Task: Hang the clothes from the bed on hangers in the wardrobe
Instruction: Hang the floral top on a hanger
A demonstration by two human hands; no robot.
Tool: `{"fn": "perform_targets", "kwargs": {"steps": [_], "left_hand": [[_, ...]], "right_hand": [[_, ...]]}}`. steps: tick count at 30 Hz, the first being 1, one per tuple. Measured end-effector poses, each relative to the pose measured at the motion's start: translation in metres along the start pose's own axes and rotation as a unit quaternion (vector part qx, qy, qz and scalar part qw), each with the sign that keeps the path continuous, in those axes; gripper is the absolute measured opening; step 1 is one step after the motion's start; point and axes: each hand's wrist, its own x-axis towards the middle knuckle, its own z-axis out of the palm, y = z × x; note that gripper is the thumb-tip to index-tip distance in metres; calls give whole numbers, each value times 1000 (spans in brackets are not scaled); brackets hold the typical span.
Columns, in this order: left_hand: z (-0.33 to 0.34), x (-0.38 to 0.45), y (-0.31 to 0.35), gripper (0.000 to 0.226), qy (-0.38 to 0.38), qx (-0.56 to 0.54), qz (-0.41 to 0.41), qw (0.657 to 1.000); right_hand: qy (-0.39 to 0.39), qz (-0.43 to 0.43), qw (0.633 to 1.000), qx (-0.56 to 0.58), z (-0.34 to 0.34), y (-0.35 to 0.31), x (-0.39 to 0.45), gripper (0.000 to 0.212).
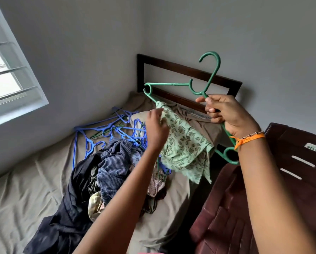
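Right hand [225,116] is curled around the green hanger [172,84] at the neck, just under the hook, thumb on top. Holding at the neck keeps the frame rigid and the bar free for cloth. Left hand [156,125] pinches the upper edge of the green leaf-print garment [184,143] near the hanger's far shoulder — looks like it is pulling the fabric along the bar to spread it. Blurred there, so finger detail is unclear.

Hanger is raised above the bed [34,180], in front of the headboard [190,70]. Its long axis runs diagonally: far end up-left toward the headboard, near end down-right by the right wrist. Hook points up, opening to the left. Garment is draped over the lower bar, hanging down toward the mattress, loose ends low on the right.

Judgement: this item is mid-mount, not yet seated evenly. Most of the task is left — a pile of dark and striped clothes [102,171] lies on the bed below the left arm, with a tangle of blue hangers [106,129] just behind it. Wardrobe is not in view. Dark red plastic chair [291,171] stands at right.
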Motion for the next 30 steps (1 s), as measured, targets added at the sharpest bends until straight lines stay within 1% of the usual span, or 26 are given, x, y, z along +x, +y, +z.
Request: {"fn": "perform_targets", "kwargs": {"steps": [1,3,4,5,7,9,10,11,12,13,14,15,16,17,18,19,20,22,23,24,25,26,27,28,29,30], "left_hand": [[-4,11,-3,32,19,5,-33,999],[-9,29,-10,38,1,26,-62,998],[-12,35,-12,35,-4,45,-65,997],[-15,38,-12,30,0,64,-55,996],[-19,43,-14,21,6,93,7,996],[-22,44,-11,18,-41,106,60,992],[-23,43,-8,23,-71,97,68,990],[-23,44,-8,29,-90,65,54,992],[-24,44,-5,30,-98,-6,17,995],[-23,42,-2,27,-86,-80,-31,993],[-21,40,-1,24,-60,-127,-74,987],[-19,38,0,24,-30,-125,-103,986],[-18,35,0,26,3,-52,-117,992],[-19,31,-2,26,44,65,-116,990],[-21,25,-3,24,84,178,-102,975],[-23,19,-4,21,103,244,-90,960],[-24,14,-5,18,115,274,-79,952],[-26,4,-13,16,136,288,-42,947],[-26,0,-19,16,149,278,17,949],[-24,-6,-22,16,137,262,105,950],[-22,-13,-26,15,91,244,203,944],[-18,-21,-30,20,16,235,280,931],[-13,-27,-36,30,-71,237,315,916],[-7,-32,-40,41,-143,251,307,907],[-2,-39,-43,49,-185,267,275,905],[4,-44,-47,53,-201,272,243,909]], "right_hand": [[-7,-3,1000,-1,-2,-4,-4,22],[-13,-6,1000,-12,-7,-11,-9,23],[-15,-6,1000,-19,-9,-13,-11,23],[-15,-6,1000,-25,-11,-14,-13,23],[-17,-5,999,-29,-15,-14,-14,23],[-22,0,999,-31,-19,-12,-16,23],[-26,2,999,-37,-21,-10,-17,24],[-33,6,998,-44,-24,-9,-18,24],[-41,9,998,-50,-26,-7,-21,25],[-50,13,997,-53,-28,-6,-23,25],[-56,16,997,-52,-30,-5,-26,25],[-59,20,997,-48,-31,-3,-29,25],[-61,25,997,-43,-31,-1,-31,25],[-65,30,997,-39,-31,2,-33,25],[-69,38,996,-34,-30,6,-35,25],[-72,45,996,-27,-29,10,-37,25],[-72,50,996,-22,-28,13,-39,25],[-70,57,996,-19,-27,18,-43,24],[-70,59,996,-21,-27,18,-45,25],[-69,59,996,-22,-28,19,-48,25],[-69,59,996,-24,-29,19,-49,25],[-68,58,996,-24,-30,18,-52,25],[-64,56,996,-23,-30,18,-54,25],[-57,52,997,-20,-30,19,-57,25],[-47,46,998,-18,-28,20,-60,25],[-34,40,998,-17,-27,21,-64,24]]}}
